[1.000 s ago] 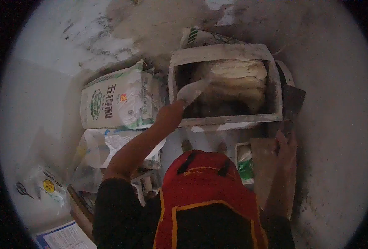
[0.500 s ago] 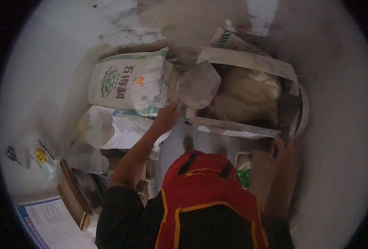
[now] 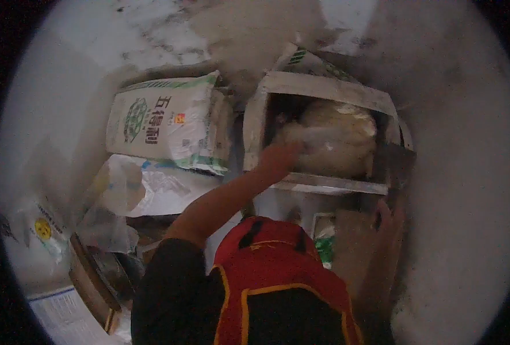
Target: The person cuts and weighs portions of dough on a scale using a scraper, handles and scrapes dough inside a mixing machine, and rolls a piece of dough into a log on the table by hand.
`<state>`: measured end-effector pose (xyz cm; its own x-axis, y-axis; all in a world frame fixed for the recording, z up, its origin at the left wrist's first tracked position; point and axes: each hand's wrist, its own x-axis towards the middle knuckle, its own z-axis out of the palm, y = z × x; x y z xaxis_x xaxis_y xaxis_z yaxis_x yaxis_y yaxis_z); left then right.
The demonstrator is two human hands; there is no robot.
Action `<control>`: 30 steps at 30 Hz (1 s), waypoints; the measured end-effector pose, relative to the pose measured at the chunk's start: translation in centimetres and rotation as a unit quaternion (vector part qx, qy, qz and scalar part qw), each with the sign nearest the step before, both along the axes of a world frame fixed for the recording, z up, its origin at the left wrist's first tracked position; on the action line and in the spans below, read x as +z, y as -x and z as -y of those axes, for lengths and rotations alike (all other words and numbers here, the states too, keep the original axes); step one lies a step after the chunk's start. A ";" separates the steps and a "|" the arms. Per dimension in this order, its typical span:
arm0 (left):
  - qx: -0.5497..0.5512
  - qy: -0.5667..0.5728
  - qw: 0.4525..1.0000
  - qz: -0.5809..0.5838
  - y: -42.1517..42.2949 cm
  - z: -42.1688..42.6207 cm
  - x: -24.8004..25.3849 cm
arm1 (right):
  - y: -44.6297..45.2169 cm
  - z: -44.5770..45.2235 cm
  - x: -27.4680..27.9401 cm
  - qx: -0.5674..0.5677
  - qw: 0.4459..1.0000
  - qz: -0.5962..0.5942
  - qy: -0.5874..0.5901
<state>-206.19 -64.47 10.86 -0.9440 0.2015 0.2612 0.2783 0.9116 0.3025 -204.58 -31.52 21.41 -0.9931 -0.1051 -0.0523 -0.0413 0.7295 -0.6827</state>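
My left hand (image 3: 281,158) reaches over the front left of a white-rimmed box (image 3: 329,83) and is closed, its fingers blurred. Beyond it a pale, translucent scoop-like piece (image 3: 318,140) shows faintly against the lumpy tan contents (image 3: 341,152) of the box. The handle is hidden in my grip. Below the box's front right corner is my right hand (image 3: 388,217), fingers pointing up and apart, beside a brown board (image 3: 352,247). It appears to hold nothing, though the dim light blurs it.
A full white-and-green printed sack (image 3: 163,123) lies left of the box, above a white plastic bag (image 3: 163,187). Another sack (image 3: 306,60) rises behind the box. A wooden-edged box (image 3: 94,282) and a printed sheet (image 3: 65,316) are at lower left. A wall stands at right.
My left hand has moved right, from the box's left side to over its contents, taking the pale scoop along. My right hand has come away from the box's front right corner.
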 end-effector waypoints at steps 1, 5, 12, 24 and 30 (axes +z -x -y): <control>-0.025 -0.020 0.999 -0.017 1.3 -0.4 -1.3 | -1.0 -0.9 -0.6 0.012 0.999 -0.027 -0.032; 0.083 0.045 0.995 0.025 2.2 -0.7 2.5 | -1.7 1.6 1.3 0.044 0.993 -0.101 -0.043; 0.234 -0.077 0.969 -0.012 -11.2 7.0 6.7 | 2.5 1.3 -6.2 0.084 0.990 -0.114 0.005; 0.533 -0.100 0.840 0.030 -36.4 19.7 14.0 | 3.4 21.5 -0.1 0.093 0.947 0.177 0.253; 0.584 -0.334 0.739 -0.014 -34.9 30.1 7.8 | 2.4 25.5 -0.9 0.030 0.952 0.160 0.259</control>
